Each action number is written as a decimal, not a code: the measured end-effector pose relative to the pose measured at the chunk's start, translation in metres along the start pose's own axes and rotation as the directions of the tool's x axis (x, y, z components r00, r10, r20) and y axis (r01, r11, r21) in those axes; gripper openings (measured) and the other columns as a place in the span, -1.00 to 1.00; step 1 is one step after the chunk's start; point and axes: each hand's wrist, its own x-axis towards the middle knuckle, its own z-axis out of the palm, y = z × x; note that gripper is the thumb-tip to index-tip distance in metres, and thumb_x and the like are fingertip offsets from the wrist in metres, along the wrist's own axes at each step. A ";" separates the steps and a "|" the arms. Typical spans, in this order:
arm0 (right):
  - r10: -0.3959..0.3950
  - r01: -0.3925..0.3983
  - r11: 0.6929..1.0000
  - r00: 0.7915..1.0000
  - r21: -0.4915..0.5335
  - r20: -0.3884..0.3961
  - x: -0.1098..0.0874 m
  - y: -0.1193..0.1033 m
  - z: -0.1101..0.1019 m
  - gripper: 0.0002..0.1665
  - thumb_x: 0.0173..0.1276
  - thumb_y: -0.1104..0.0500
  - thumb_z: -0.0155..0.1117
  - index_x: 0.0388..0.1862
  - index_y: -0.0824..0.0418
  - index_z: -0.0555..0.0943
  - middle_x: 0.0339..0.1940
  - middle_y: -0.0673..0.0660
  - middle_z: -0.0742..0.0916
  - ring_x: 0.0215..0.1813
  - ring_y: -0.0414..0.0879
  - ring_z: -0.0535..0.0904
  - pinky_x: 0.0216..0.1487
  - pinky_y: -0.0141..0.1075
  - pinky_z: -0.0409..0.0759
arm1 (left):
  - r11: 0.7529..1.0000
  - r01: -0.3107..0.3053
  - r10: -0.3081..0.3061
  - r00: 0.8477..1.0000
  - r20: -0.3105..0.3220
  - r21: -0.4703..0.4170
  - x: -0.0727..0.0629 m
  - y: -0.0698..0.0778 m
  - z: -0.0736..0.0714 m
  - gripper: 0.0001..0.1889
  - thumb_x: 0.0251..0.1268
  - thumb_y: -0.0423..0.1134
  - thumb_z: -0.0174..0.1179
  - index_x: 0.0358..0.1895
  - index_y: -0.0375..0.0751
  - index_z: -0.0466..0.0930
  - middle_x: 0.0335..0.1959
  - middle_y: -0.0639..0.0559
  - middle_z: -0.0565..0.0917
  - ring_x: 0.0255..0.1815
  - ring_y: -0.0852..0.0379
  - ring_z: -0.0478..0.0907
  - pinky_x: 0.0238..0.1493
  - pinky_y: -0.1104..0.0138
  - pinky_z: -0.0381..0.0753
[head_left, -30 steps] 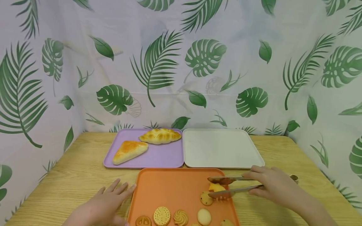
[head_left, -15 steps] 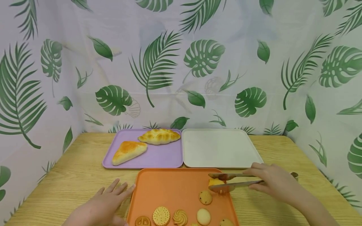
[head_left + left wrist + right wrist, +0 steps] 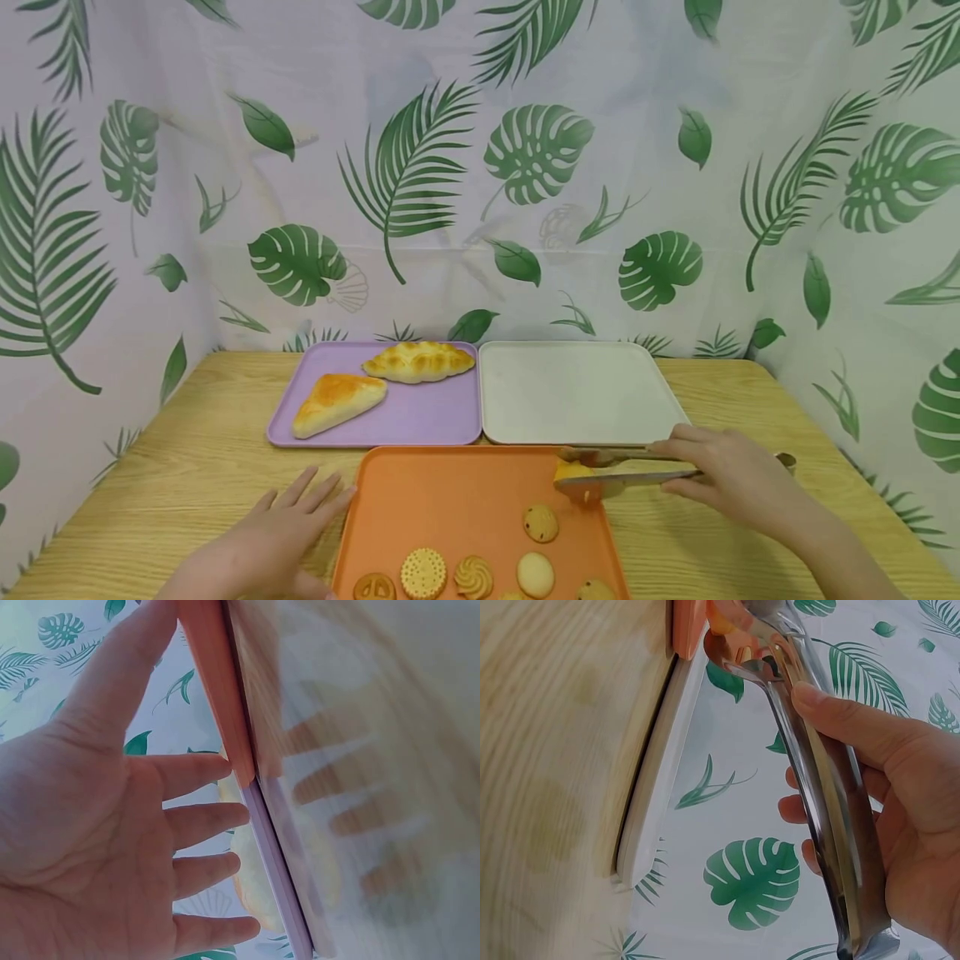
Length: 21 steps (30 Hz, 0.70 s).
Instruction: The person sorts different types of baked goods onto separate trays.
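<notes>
My right hand (image 3: 731, 475) grips metal tongs (image 3: 637, 477), thumb on one arm and fingers on the other in the right wrist view. Between the tongs' tips is a small yellow-orange piece (image 3: 567, 471), mostly hidden by them, over the far right corner of the orange tray (image 3: 450, 492). My left hand (image 3: 262, 533) has its fingers straight and spread, fingertips right at the tray's left edge. Below the tongs lies a chocolate-chip cookie (image 3: 541, 523). Nearer the front are a round dotted biscuit (image 3: 423, 573), a swirl cookie (image 3: 473, 577) and a plain oval cookie (image 3: 536, 575).
Behind the orange tray, a purple tray (image 3: 420, 421) bears a triangular bread (image 3: 337, 406) and a braided bread (image 3: 418, 362). Beside it on the right stands a white tray (image 3: 581, 392). A leaf-printed curtain (image 3: 450, 167) encloses the wooden table (image 3: 202, 433).
The tongs have closed around the yellow-orange piece and shifted slightly toward the back, away from the chocolate-chip cookie. My left hand stays at the tray's edge.
</notes>
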 end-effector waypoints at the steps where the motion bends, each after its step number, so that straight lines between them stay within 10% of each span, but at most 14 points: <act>1: -0.001 0.001 1.000 1.000 0.001 -0.010 0.000 0.000 0.000 -0.59 -0.04 0.09 0.56 -0.13 0.04 0.72 -0.39 -0.25 0.58 -0.51 -0.53 0.24 -0.52 -0.51 0.32 | 1.000 -0.013 0.013 1.000 0.000 0.001 0.000 0.000 0.000 0.13 -0.16 0.32 0.40 0.49 -0.20 0.18 0.52 -0.29 0.17 0.53 -0.44 -0.03 0.21 -0.50 0.10; 21: 0.093 -0.096 0.995 0.989 -0.022 -0.117 0.004 0.019 -0.022 -0.55 -0.04 0.15 0.56 -0.08 0.03 0.72 -0.31 -0.19 0.65 -0.47 -0.50 0.28 -0.51 -0.49 0.31 | 1.000 -0.017 0.017 1.000 0.024 -0.001 0.002 0.006 0.000 0.24 -0.24 0.46 0.33 0.52 -0.22 0.11 0.54 -0.25 0.14 0.55 -0.38 -0.02 0.22 -0.50 0.08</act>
